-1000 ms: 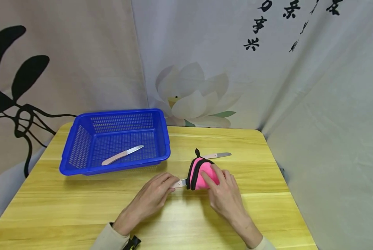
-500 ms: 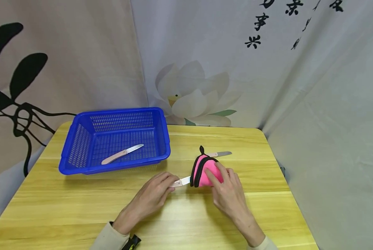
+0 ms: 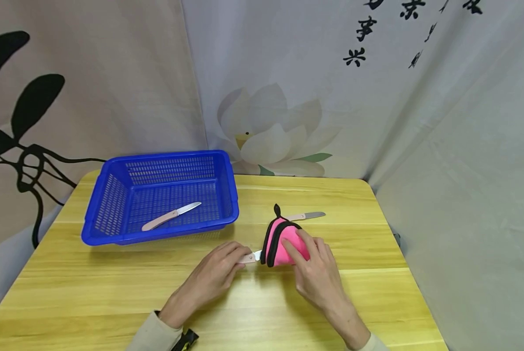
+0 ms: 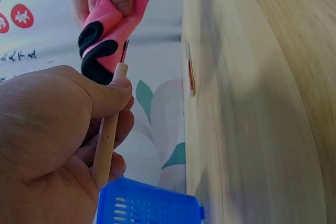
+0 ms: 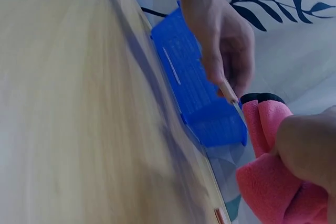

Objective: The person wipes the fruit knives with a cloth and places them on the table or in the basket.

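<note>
My left hand (image 3: 218,270) grips a knife by its pale pink handle (image 3: 247,258), its blade pointing right. A folded pink cloth (image 3: 290,247) with black edging and a small black loop lies around most of that blade. My right hand (image 3: 318,273) pinches the cloth between thumb and fingers. Only a short bit of blade shows beside the handle in the head view. In the left wrist view the fingers (image 4: 118,95) wrap the handle, and the cloth (image 4: 123,17) hangs just beyond it. The right wrist view shows the cloth (image 5: 278,177) bunched under the right hand.
A blue plastic basket (image 3: 161,236) stands at the back left of the wooden table (image 3: 126,292), with a second knife (image 3: 171,216) lying inside. A third knife (image 3: 308,215) lies on the table behind the cloth. Printed curtains (image 3: 262,58) hang behind the table.
The right hand slid the cloth right along the blade, baring more of it half a second ago. Now the cloth is back left, close to the handle. The left hand stays nearly still.
</note>
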A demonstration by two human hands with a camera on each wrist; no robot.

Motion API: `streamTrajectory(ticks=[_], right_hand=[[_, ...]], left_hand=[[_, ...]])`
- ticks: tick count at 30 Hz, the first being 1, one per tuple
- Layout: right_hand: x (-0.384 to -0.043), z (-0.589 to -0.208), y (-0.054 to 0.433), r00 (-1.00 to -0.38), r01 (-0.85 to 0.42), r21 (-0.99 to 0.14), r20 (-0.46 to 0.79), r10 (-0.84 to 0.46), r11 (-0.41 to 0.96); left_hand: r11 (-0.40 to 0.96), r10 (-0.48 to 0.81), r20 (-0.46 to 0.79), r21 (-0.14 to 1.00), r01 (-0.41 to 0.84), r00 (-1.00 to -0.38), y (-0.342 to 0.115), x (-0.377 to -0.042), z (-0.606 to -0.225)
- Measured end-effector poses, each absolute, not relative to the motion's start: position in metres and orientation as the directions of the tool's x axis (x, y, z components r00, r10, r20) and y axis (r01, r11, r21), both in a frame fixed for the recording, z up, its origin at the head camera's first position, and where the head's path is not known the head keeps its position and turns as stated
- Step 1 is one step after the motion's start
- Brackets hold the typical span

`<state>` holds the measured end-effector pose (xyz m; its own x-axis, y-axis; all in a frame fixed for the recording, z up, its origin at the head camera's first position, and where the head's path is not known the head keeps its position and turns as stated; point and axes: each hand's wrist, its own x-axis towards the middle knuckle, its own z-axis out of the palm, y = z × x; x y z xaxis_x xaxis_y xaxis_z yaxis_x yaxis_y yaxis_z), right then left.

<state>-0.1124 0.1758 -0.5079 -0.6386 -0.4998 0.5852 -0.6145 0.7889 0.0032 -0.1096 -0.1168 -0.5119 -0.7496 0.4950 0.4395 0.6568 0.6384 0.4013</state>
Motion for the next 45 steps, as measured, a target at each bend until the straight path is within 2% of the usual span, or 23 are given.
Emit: streamTrajectory(ticks=[6, 12, 20, 37, 45], right_hand=[[-0.106, -0.51, 0.16, -0.603, -0.666, 0.029, 0.567, -0.561, 0.745], [-0.101, -0.512, 0.15, -0.593, -0.673, 0.054, 0.555, -0.583, 0.737], [-0.102, -0.516, 0.148, -0.579, -0.668, 0.077, 0.57, -0.582, 0.74], [-0.11, -0.521, 0.16, -0.629, -0.634, 0.057, 0.543, -0.556, 0.771], [-0.115, -0.525, 0.165, -0.644, -0.618, 0.004, 0.572, -0.509, 0.786]], left_hand=[[0.634, 0.511, 0.449, 0.379, 0.674, -0.733, -0.114, -0.11, -0.515], [0.622, 0.512, 0.493, 0.351, 0.7, -0.703, -0.112, -0.11, -0.516], [0.631, 0.515, 0.487, 0.342, 0.697, -0.705, -0.112, -0.11, -0.517], [0.633, 0.506, 0.483, 0.356, 0.688, -0.715, -0.114, -0.107, -0.519], [0.641, 0.485, 0.441, 0.407, 0.65, -0.755, -0.116, -0.107, -0.519]])
